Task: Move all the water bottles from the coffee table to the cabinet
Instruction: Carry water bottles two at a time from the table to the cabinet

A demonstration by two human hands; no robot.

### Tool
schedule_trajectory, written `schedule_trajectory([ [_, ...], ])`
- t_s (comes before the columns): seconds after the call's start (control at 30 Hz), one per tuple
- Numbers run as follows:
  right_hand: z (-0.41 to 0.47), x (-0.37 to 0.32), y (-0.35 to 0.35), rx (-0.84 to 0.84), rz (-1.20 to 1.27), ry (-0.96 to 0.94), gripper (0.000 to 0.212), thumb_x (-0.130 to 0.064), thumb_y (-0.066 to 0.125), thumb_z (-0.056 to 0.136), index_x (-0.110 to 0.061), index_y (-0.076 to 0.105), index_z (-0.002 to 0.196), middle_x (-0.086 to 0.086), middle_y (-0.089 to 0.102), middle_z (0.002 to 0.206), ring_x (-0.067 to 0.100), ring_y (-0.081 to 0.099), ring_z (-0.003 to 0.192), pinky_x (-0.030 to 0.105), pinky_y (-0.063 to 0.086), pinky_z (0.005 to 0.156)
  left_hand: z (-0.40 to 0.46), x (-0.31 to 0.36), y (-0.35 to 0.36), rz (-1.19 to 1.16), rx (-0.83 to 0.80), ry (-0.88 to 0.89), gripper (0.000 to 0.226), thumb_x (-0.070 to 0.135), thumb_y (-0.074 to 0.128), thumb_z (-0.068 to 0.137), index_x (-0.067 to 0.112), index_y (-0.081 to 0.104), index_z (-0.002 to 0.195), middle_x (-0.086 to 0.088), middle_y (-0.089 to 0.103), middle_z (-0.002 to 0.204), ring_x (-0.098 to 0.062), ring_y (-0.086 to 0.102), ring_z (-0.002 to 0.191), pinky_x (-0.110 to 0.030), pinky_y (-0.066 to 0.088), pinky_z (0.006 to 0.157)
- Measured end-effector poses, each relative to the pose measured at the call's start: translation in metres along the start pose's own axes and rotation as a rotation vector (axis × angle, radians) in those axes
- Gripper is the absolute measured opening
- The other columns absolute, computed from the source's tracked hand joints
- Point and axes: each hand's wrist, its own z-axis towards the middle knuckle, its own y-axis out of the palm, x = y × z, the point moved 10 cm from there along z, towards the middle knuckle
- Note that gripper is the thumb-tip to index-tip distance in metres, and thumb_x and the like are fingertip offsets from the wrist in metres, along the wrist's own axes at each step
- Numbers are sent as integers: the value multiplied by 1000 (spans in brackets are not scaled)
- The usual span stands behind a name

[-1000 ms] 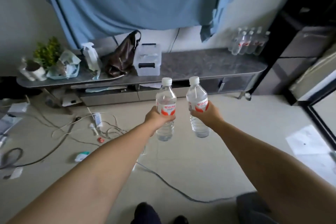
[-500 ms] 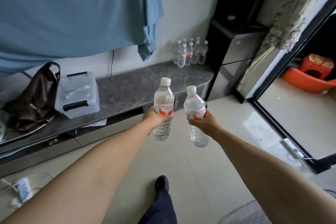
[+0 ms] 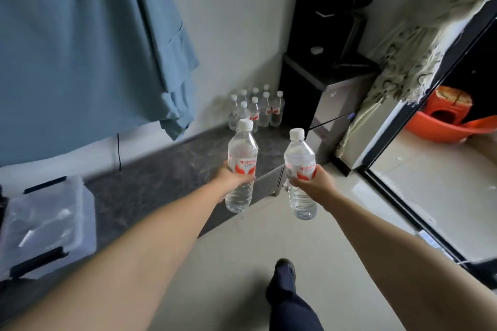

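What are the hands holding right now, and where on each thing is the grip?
Each grips one water bottle around its middle, at the red-and-white label: left hand on the left bottle, right hand on the right bottle. Both bottles are upright, caps on.

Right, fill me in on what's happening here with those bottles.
A person is carrying two water bottles, one in each hand. The left hand grips the left bottle around its label, and the right hand grips the right bottle the same way. Both are held upright over the floor, near the end of the dark marble-topped cabinet. A cluster of bottles already stands at the cabinet's far corner, beside the black appliance.
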Motion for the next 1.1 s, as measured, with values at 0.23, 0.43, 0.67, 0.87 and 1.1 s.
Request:
schedule_trajectory([
  [0.23,135,-22,-9,-57,-5,-3,47,-43,81,67,-22,62,104,-4,72,94,16,68,88,29,52,79,130,45,39,10,22,-35,50,23,84,72,16,52,111,-3,63,110,-23,60,104,-39,48,98],
  [0.43,276,-25,-36,-165,-70,57,54,-47,81,66,-23,60,109,-2,71,99,19,68,91,35,55,86,243,87,88,-58,82,-147,66,30,84,71,9,54,126,-10,63,124,-29,61,113,-42,47,103],
  [0.67,402,-5,-27,-201,-11,174,57,-37,81,70,-20,54,117,2,67,108,24,64,100,40,53,93,349,83,142,-132,82,-288,56,22,80,77,5,56,125,-11,65,121,-29,61,112,-35,47,90],
  [0.87,495,35,17,-156,70,190,58,-34,82,69,-24,53,117,0,68,109,23,64,100,38,53,84,460,68,169,-100,164,-200,58,29,87,67,18,62,119,-4,71,112,-20,67,101,-36,53,91],
  [1.1,582,46,56,-7,130,81,63,-30,82,73,-16,55,128,5,67,120,22,64,111,27,48,89,569,60,181,16,338,-11,71,36,90,59,11,62,120,-9,72,109,-27,68,101,-27,50,80],
])
